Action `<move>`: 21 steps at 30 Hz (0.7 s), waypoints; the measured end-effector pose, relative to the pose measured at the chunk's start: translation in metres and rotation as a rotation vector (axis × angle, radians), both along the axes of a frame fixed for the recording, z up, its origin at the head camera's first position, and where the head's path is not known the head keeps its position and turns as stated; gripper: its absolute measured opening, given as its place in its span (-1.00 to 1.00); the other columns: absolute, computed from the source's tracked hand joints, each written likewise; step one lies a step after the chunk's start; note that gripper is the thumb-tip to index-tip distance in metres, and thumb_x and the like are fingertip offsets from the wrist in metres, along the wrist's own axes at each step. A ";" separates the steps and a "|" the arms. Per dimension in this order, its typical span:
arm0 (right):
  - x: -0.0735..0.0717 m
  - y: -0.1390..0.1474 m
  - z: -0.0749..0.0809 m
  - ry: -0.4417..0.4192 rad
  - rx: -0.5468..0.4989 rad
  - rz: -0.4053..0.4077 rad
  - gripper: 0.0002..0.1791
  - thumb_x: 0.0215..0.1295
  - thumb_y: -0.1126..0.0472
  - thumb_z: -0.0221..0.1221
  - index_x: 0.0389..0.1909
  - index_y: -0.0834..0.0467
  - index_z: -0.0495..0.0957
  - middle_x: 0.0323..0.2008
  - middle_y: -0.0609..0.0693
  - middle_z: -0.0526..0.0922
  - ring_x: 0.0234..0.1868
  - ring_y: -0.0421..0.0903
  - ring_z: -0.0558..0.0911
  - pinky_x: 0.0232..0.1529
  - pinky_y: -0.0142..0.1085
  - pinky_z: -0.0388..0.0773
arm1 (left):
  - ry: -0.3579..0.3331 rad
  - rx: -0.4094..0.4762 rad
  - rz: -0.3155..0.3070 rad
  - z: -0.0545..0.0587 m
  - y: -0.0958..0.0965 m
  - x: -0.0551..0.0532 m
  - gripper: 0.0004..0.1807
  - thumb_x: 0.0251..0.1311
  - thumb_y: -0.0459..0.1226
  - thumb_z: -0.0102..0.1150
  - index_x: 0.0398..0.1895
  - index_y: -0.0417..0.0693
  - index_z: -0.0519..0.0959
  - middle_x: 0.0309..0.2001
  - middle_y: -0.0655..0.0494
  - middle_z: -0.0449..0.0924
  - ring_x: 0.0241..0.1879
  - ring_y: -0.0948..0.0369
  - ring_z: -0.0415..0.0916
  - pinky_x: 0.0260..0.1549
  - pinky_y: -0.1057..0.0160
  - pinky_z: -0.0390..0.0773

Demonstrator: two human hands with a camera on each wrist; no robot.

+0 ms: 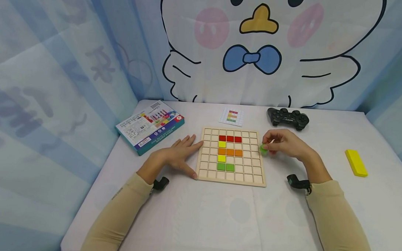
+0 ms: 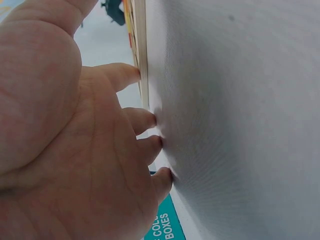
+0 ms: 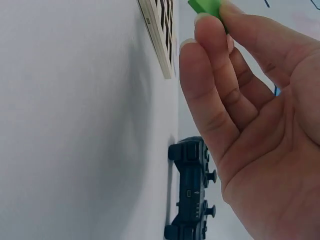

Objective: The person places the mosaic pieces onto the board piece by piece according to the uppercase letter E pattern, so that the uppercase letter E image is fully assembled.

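Note:
A wooden grid board [image 1: 247, 177] lies on the table, with red tiles [image 1: 230, 138], orange tiles [image 1: 230, 152], two yellow tiles [image 1: 221, 158] and two green tiles [image 1: 230, 167] in its squares. My left hand [image 1: 180, 155] is spread at the board's left side, thumb at the lower corner and index finger at the edge. In the left wrist view its other fingertips [image 2: 150, 120] rest on the tablecloth. Just off the board's right edge, my right hand [image 1: 281, 143] pinches a green block [image 3: 206, 7] between thumb and fingers, raised above the table in the right wrist view.
Behind the board lies a small pattern card [image 1: 232, 117]. A black game controller [image 1: 288, 118] sits at the back right, near the right hand. The flat game box [image 1: 151, 125] lies back left, and a yellow block [image 1: 356, 163] is far right. Curtains [image 1: 55, 116] hang around the table.

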State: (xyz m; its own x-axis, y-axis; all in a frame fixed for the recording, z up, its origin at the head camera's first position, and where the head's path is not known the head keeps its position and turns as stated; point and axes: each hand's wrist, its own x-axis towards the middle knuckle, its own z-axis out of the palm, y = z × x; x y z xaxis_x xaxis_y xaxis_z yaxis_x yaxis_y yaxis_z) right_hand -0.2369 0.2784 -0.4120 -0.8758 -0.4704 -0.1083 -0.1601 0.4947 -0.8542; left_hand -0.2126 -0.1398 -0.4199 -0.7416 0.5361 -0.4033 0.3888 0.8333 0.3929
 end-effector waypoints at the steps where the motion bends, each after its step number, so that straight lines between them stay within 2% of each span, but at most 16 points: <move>1: 0.000 -0.001 0.000 -0.004 -0.006 -0.007 -0.84 0.37 0.29 0.35 -0.17 0.28 0.61 -0.26 0.17 0.66 -0.38 -0.08 0.66 -0.32 -0.23 0.73 | 0.001 -0.001 0.000 0.000 0.000 0.000 0.42 -0.11 0.33 0.53 0.72 0.26 -0.16 0.72 -0.02 -0.47 0.70 0.00 -0.58 0.64 -0.12 -0.45; 7: 0.001 -0.008 0.002 -0.016 -0.039 -0.009 -0.80 0.36 0.25 0.37 -0.13 0.29 0.63 -0.17 0.24 0.66 -0.35 -0.09 0.72 -0.26 -0.22 0.78 | 0.007 -0.007 -0.002 -0.001 0.000 0.000 0.41 -0.09 0.33 0.53 0.72 0.27 -0.17 0.72 -0.02 -0.47 0.70 0.00 -0.58 0.64 -0.12 -0.44; 21: 0.004 -0.023 0.003 -0.020 -0.081 0.048 -0.81 0.39 0.29 0.33 -0.08 0.31 0.65 -0.23 0.23 0.74 -0.36 -0.04 0.74 -0.25 -0.19 0.79 | 0.000 -0.009 0.010 -0.002 0.001 -0.001 0.41 -0.10 0.33 0.52 0.72 0.28 -0.16 0.72 -0.01 -0.47 0.70 0.01 -0.59 0.64 -0.12 -0.46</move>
